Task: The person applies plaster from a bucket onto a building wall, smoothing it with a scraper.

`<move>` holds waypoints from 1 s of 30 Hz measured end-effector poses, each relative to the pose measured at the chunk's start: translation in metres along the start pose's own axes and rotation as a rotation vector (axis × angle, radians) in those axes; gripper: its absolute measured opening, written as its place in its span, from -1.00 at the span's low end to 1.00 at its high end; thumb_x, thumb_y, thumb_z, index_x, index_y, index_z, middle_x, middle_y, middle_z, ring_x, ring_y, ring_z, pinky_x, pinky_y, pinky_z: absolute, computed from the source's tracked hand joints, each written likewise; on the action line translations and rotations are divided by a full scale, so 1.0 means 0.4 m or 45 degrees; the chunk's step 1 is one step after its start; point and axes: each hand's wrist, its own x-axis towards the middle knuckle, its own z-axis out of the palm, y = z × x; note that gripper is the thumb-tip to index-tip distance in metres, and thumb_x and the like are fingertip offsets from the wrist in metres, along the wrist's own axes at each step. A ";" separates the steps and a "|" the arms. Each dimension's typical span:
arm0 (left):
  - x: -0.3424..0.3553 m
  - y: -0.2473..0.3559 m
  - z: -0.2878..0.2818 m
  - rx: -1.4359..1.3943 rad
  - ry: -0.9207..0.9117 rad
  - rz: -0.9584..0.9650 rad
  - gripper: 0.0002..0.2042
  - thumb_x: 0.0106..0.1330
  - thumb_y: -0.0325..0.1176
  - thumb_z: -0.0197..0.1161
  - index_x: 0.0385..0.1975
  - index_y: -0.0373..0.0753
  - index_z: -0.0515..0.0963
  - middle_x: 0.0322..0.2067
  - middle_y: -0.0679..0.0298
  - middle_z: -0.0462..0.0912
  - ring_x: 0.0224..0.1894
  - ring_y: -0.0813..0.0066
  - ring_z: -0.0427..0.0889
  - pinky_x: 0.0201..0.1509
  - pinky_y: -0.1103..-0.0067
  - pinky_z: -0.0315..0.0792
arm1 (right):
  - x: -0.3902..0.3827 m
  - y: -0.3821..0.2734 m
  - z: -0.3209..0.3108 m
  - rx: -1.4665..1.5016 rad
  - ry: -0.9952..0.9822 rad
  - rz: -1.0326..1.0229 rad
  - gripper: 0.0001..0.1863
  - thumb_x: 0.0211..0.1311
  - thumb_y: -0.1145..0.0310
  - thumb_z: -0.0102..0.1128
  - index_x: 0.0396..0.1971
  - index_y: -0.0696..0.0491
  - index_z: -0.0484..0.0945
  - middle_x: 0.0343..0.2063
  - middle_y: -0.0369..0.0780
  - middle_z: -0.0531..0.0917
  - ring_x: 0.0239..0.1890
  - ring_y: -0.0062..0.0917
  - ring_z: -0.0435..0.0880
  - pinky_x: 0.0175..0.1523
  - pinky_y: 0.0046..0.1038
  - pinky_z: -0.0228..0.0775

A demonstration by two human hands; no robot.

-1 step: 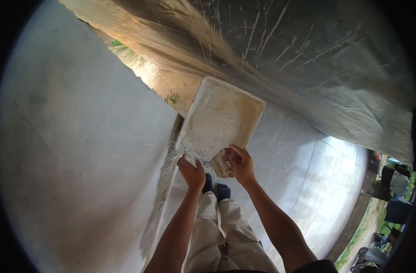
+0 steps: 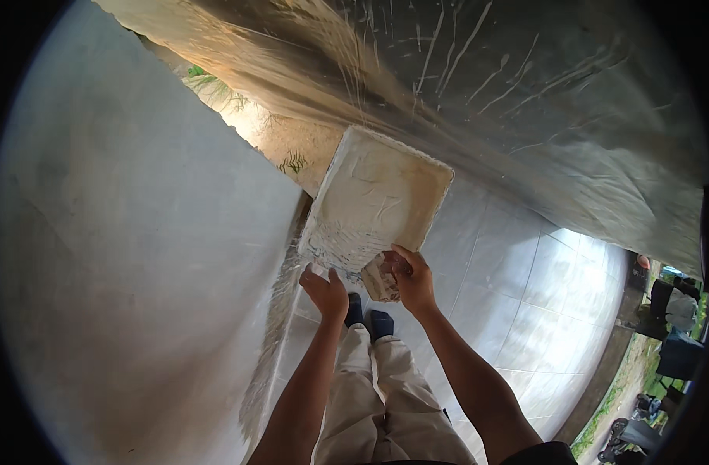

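A square tray (image 2: 378, 186) with a rough white rim and creamy, paint-like coating is in front of me in the head view, its lower part streaked. My right hand (image 2: 415, 277) is closed on a pale, smeared, block-like piece (image 2: 380, 284) at the tray's lower right corner; what exactly it is I cannot make out. My left hand (image 2: 324, 292) is just below the lower left corner, thumb and fingers apart; I cannot tell whether the fingertips touch the rim.
A broad grey panel (image 2: 130, 232) fills the left. Plastic sheeting (image 2: 556, 101) with white drips hangs above. My feet (image 2: 382, 322) are on grey tiles (image 2: 509, 294). Dirt with grass (image 2: 292, 161) shows beyond the tray, and assorted dark items (image 2: 676, 349) lie at the far right.
The tray and both my hands appear very slightly higher in the picture. My grip looks the same.
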 end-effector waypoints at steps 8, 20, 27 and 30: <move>0.022 -0.001 0.080 -0.981 -0.365 -0.986 -0.32 0.40 -0.07 -0.06 0.37 -0.41 -0.04 0.32 -0.09 0.16 0.35 0.09 0.19 0.40 0.34 0.04 | 0.023 0.109 0.028 0.042 0.222 -0.002 -0.50 0.16 0.67 0.08 0.16 0.25 0.36 -0.16 -0.02 0.61 -0.09 -0.20 0.64 0.00 -0.28 0.46; 0.012 0.004 0.047 -1.476 -0.522 -1.231 -0.21 0.40 0.13 -0.16 0.47 -0.10 -0.33 0.48 0.00 -0.35 0.51 -0.04 -0.28 0.50 0.21 -0.20 | 0.286 0.035 0.084 -0.392 -0.005 -0.633 -0.60 0.08 0.69 0.05 -0.03 0.14 0.39 -0.22 0.01 0.62 -0.14 -0.04 0.61 -0.07 -0.15 0.47; 0.005 -0.010 0.039 -1.478 -0.509 -1.240 -0.25 0.45 0.06 -0.21 0.46 -0.21 -0.32 0.47 -0.05 -0.30 0.49 -0.06 -0.16 0.49 0.22 -0.07 | 0.359 -0.003 0.176 -0.534 -0.175 -0.862 -0.58 0.04 0.69 0.06 -0.04 0.10 0.42 -0.21 -0.05 0.64 -0.17 -0.12 0.61 -0.06 -0.17 0.47; -0.007 -0.015 0.038 -1.480 -0.495 -1.144 -0.29 0.47 0.02 -0.21 0.45 -0.25 -0.26 0.43 -0.13 -0.13 0.45 -0.04 0.02 0.46 0.25 0.04 | 0.382 -0.011 0.190 -0.536 -0.268 -0.908 -0.62 0.05 0.68 0.05 -0.08 0.10 0.45 -0.24 -0.07 0.65 -0.18 -0.16 0.61 -0.05 -0.21 0.47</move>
